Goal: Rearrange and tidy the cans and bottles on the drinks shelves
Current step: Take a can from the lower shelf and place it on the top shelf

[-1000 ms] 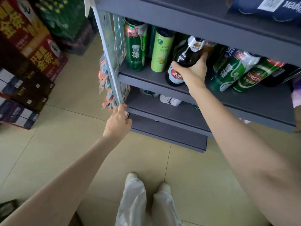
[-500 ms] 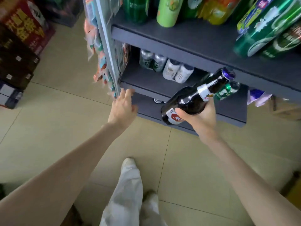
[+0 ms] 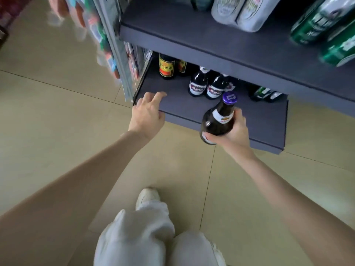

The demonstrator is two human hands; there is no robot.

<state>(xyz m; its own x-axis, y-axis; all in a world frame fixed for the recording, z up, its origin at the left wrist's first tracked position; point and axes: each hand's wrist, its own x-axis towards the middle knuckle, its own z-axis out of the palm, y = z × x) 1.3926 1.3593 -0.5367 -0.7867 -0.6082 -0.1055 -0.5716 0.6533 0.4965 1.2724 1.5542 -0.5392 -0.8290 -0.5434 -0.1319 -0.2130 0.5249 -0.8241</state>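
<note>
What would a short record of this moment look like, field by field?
right hand: right hand grips a dark bottle with a purple cap, held in front of the bottom shelf
left hand: left hand rests on the shelf's front left corner, fingers loose
bottom shelf: two matching bottles, yellow-labelled bottles at back left, green bottles to the right
shelf above: cans, blurred

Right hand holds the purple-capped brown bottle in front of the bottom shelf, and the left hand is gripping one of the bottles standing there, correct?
Not quite. The head view shows the left hand holding no bottle; its fingers rest open on the bottom shelf corner. The right hand does hold the brown bottle.
</note>
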